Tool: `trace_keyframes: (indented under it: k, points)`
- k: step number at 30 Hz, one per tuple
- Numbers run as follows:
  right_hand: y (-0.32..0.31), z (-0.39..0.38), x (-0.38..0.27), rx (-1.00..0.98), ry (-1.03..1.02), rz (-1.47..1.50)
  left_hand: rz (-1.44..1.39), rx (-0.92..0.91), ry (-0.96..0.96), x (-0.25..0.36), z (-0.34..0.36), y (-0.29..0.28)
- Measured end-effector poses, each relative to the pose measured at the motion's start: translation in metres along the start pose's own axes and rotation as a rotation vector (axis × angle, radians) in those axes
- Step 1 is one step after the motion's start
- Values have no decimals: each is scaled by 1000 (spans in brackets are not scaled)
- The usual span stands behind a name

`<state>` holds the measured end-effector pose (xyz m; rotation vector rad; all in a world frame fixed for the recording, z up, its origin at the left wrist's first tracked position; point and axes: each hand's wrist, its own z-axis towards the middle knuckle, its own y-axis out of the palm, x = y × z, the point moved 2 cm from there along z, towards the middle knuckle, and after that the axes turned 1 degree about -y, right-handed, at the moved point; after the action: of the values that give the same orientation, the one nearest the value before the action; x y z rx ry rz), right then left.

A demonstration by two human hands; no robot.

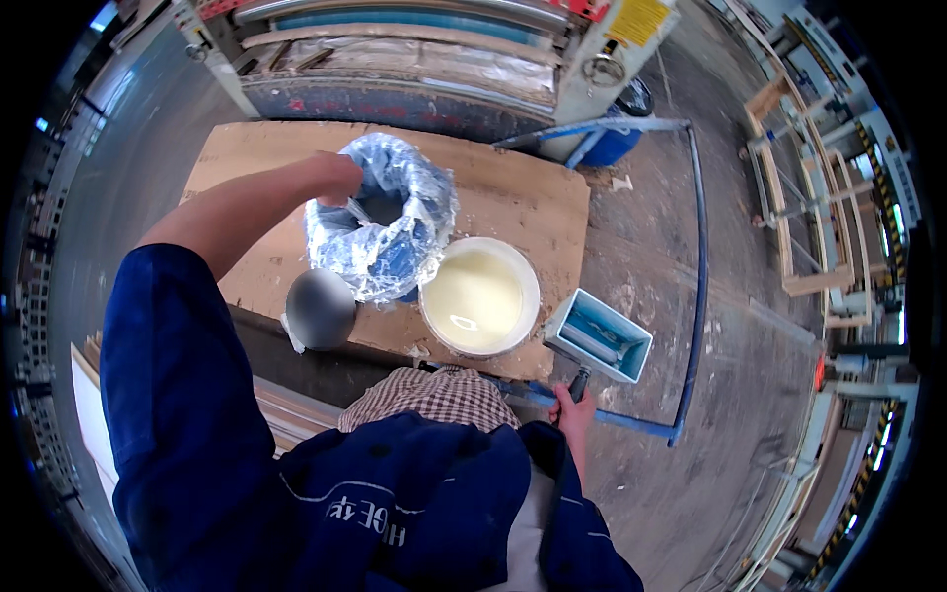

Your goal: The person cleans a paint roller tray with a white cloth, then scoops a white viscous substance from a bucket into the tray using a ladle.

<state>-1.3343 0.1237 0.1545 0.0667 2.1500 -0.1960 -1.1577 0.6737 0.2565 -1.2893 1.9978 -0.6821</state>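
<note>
- Dipper [590, 359], boxy, pale blue, right of the pail [530, 296]; right hand [574, 410] clamped on its handle [580, 381].
- Left hand [337, 179] at the plastic-lined drum [426, 202]; cannot tell its grip.
- Cream liquid [478, 288] in the pail.
- Cardboard [528, 202] beneath.

At the top, a machine [385, 107] is fitted with rollers [414, 20] and a yellow label [639, 20]. Beside it, a blue barrel [614, 148] is crossed by a blue rail [701, 237]. Wooden frames [819, 283] are seen farther right, and a white scrap [620, 185] on the floor [681, 483] near the barrel.
</note>
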Motion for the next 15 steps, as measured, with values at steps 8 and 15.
trace_keyframes:
  k: [8,15]
  points:
    - [23,14,-23,-100,-50,-38,-177,39,-186,-15,-73,-15]
    - [62,10,-47,-139,-37,-45,-129,-80,-181,-59,-74,-59]
